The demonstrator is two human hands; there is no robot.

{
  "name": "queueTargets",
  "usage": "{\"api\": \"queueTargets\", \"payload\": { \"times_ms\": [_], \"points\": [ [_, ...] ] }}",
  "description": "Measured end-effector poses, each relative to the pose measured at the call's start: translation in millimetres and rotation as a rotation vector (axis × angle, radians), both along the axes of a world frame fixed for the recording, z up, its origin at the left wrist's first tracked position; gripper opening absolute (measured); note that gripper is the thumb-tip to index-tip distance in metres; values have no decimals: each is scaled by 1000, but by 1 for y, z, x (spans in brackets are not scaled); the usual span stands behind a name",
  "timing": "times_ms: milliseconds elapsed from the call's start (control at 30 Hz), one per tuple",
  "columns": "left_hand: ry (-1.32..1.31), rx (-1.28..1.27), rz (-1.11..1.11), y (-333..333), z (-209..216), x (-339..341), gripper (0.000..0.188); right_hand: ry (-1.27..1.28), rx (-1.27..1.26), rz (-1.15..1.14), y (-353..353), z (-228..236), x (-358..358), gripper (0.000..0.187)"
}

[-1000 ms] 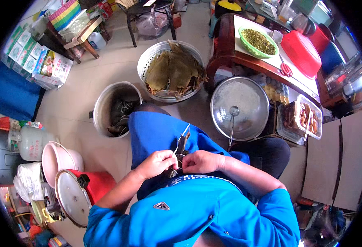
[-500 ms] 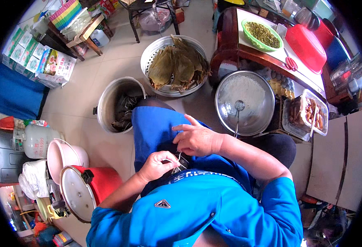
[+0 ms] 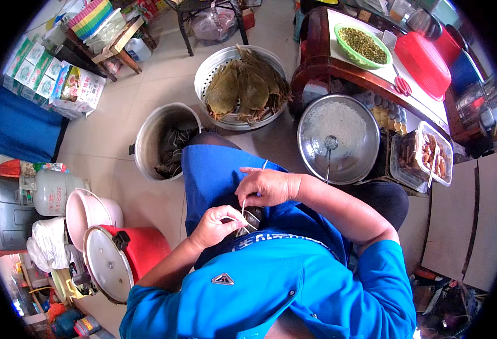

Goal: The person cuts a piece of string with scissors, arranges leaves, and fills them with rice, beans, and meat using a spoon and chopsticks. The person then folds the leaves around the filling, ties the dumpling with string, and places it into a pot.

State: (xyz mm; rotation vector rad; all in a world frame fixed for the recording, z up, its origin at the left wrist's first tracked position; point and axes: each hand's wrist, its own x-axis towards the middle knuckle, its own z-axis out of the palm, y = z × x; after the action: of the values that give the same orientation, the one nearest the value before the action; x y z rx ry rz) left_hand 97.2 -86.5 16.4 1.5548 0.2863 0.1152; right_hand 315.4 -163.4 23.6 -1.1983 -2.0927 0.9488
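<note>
On my lap lies a dark leaf-wrapped zongzi point(image 3: 252, 218), partly covered by my hands, with white string point(image 3: 244, 207) around it. My left hand point(image 3: 212, 228) is closed in a pinch on the string at the near left side of the zongzi. Just above it, my right hand point(image 3: 268, 187) has its fingers closed on the same string, which runs taut between the two hands. A short bit of string shows past the right hand's knuckles. Beyond my knee stands a metal pot point(image 3: 141, 141) with several wrapped zongzi point(image 3: 172, 152) inside.
A perforated basin point(image 3: 202, 85) holds broad leaves point(image 3: 252, 90) ahead. Right of my knee, a steel bowl point(image 3: 301, 148) contains white rice and a ladle point(image 3: 330, 147). Farther right are a tub of meat point(image 3: 437, 152) and a green basket of beans point(image 3: 341, 51). Buckets point(image 3: 90, 212) stand left.
My right hand's raised, spread fingers have curled in onto the string and shifted slightly left. More of the zongzi shows between my hands. My left hand keeps its pinch.
</note>
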Motion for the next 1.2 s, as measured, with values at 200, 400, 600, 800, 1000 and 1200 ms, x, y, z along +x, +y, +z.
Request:
{"api": "queueTargets", "payload": {
  "times_ms": [200,400,600,800,1000,1200],
  "points": [
    [78,-148,20,5,3,4,3,-137,295,-186,5,29,32,15],
    [116,-150,242,10,1,1,13,-465,341,-173,-50,58,21,8],
    [188,-452,303,-1,3,1,15,-324,314,45,-70,52,-16,19],
    [-96,811,144,-13,21,6,20,-580,9,-83,-59,79,-2,14],
    [-157,853,50,-21,25,11,21,-1212,185,-308,-8,50,13,16],
    [-174,822,104,-17,22,5,20,-1026,-358,-392,-36,35,52,20]
  ]
}}
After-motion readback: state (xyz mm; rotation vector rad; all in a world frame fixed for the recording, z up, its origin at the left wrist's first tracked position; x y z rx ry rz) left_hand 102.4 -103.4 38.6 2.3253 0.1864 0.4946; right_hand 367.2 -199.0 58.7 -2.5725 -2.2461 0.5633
